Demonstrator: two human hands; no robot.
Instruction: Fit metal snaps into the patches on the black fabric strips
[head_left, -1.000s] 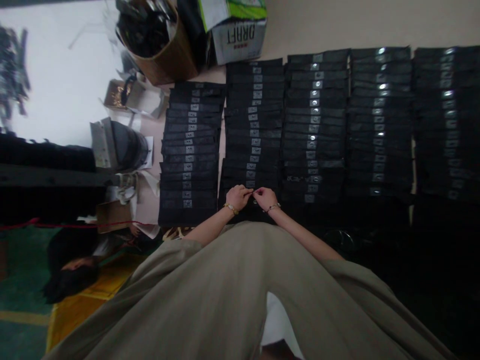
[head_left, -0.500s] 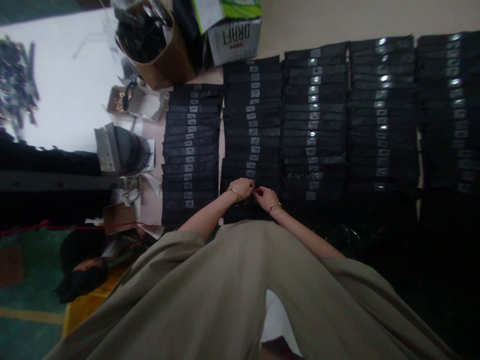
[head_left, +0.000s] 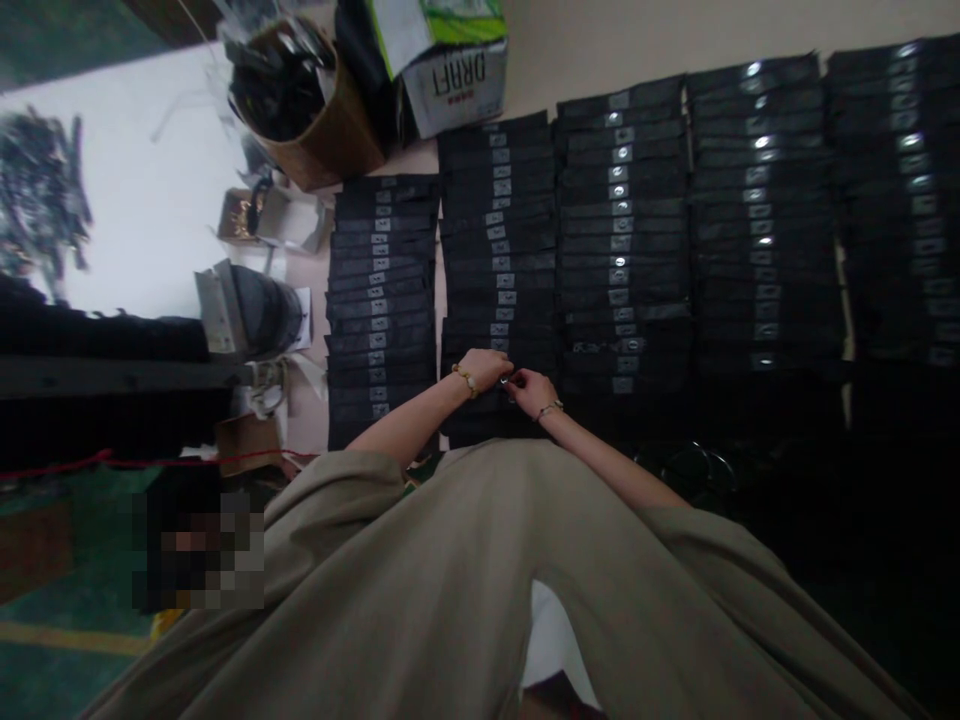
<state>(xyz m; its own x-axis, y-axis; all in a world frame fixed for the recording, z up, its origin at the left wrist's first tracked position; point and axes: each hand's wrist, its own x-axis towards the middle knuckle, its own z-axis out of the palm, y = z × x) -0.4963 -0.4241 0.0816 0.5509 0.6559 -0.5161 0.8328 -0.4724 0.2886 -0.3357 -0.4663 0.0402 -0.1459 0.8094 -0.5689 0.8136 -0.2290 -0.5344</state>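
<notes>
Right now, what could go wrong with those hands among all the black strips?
The tiny shiny piece at the right hand's fingertips might slip and get lost among the overlapping flat black strips. The beaded bracelet by the left hand hangs close over them and could nudge one askew.

Counted: five columns of black strips (head_left: 622, 235), centre to right; upper left of frame, two small open boxes (head_left: 292, 218), one printed carton (head_left: 469, 85), one brown container (head_left: 337, 135).
</notes>
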